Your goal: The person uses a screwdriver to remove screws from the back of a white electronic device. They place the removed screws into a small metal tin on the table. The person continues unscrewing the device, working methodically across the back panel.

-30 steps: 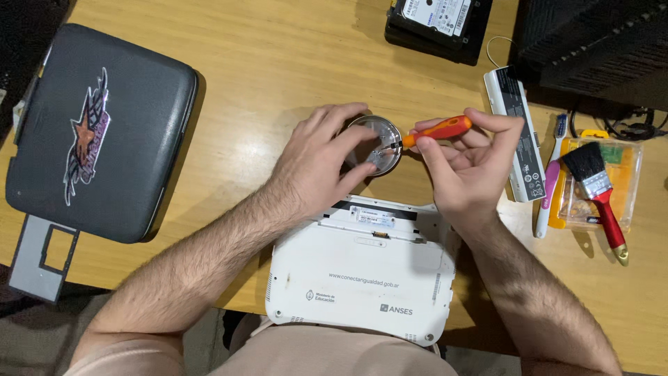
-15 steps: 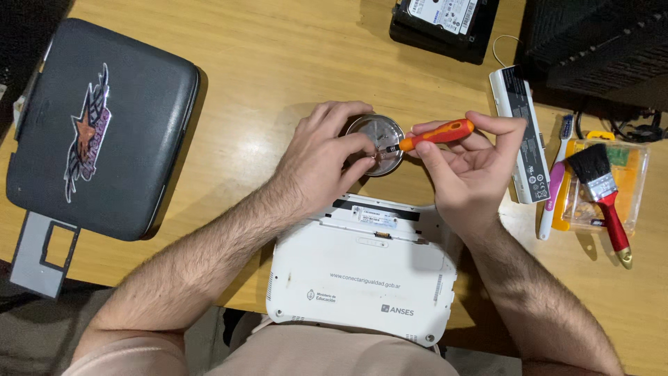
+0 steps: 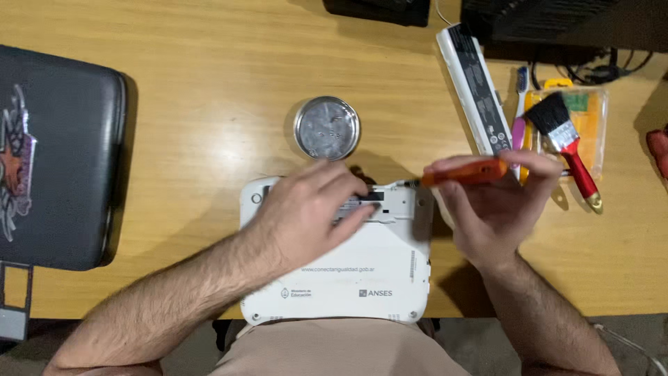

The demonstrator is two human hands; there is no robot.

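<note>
Head view | my left hand lies flat, fingers loosely spread on the white laptop | my right hand pinches the orange screwdriver over the laptop's far right corner | metal dish just beyond the laptop

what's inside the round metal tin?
The round metal tin sits open on the wooden table. A few small specks lie on its shiny bottom, likely screws, too small to tell. Nothing covers it; both hands are away from it.
</note>
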